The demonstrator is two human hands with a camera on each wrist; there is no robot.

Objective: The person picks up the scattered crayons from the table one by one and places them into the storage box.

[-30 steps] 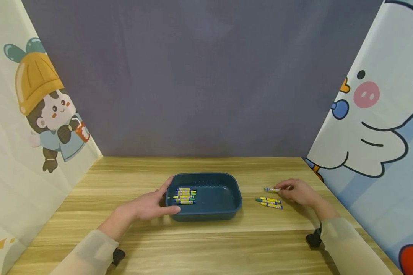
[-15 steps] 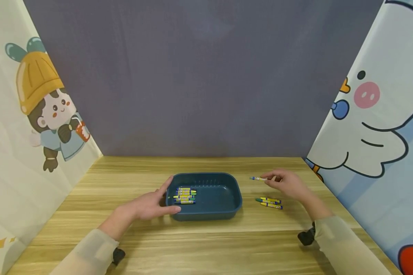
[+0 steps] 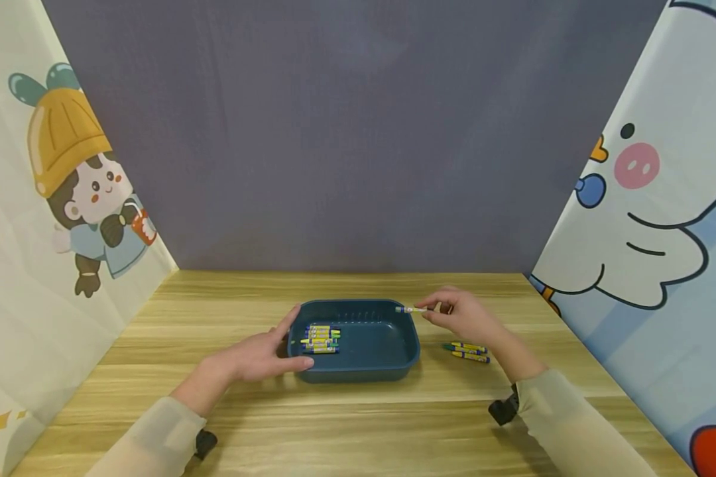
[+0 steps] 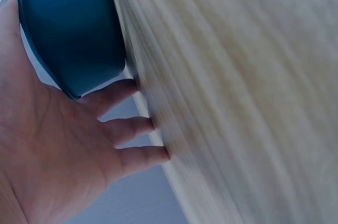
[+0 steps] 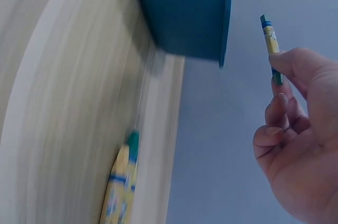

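Observation:
A dark blue plastic basket (image 3: 364, 374) stands on the table with several yellow-wrapped crayons (image 3: 321, 339) lying side by side at its left end. My left hand (image 3: 259, 354) spans that left end, thumb on the near rim and index finger at the far corner; the left wrist view shows the other fingers reaching straight down to the tabletop. Between thumb and fingertips, my right hand (image 3: 462, 315) pinches a yellow-wrapped crayon (image 3: 408, 309), its tip over the basket's far right rim. In the right wrist view this crayon (image 5: 271, 39) shows green ends.
Several more crayons (image 3: 468, 351), one green-tipped, lie on the wood-grain table (image 3: 358, 430) right of the basket. A grey panel (image 3: 352, 146) rises behind the table, with printed cartoon sheets on both sides. Dark wrist devices (image 3: 504, 407) are strapped under the sleeves.
My right hand has lifted the crayon from beside the other loose crayons and carried it left to the basket's right rim. The left hand and basket have stayed in place.

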